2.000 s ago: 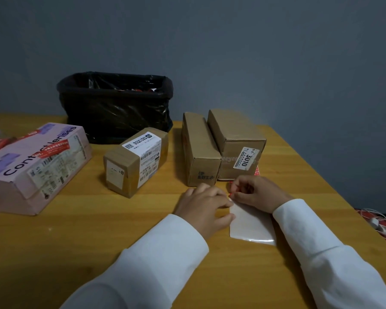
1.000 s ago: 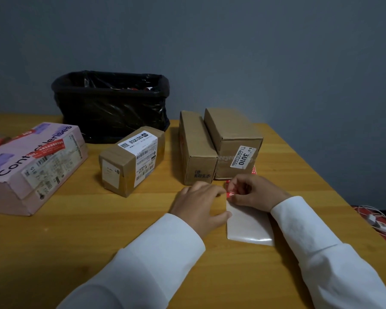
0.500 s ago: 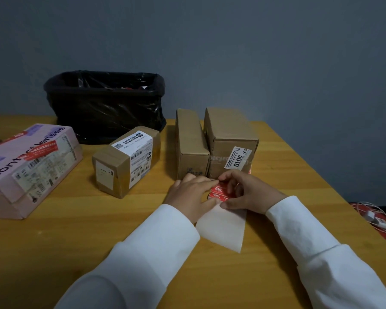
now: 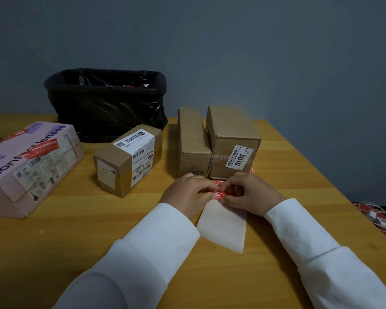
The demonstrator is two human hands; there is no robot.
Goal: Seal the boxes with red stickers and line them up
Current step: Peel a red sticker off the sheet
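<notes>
My left hand [image 4: 187, 194] and my right hand [image 4: 250, 194] meet over a white backing sheet [image 4: 223, 226] on the table. Both pinch a red sticker [image 4: 218, 194] at the sheet's far end. Just beyond my hands stand two brown boxes side by side: a narrow box [image 4: 193, 141] and a wider box [image 4: 232, 139] with a white "3010" label. More red sticker material [image 4: 251, 169] peeks out under the wider box. A third brown box [image 4: 129, 159] with a shipping label lies angled to the left. A pink box [image 4: 29, 161] bearing red stickers sits at far left.
A black bin-bag-lined container [image 4: 107, 103] stands at the back against the grey wall. The wooden table's right edge [image 4: 334, 188] runs close to my right arm. Cables and a red object [image 4: 374, 217] lie on the floor beyond it.
The backing sheet has been lifted and turned, its free end now hanging toward me. The red sticker has come into view between my fingertips, and both hands pinch it closer together.
</notes>
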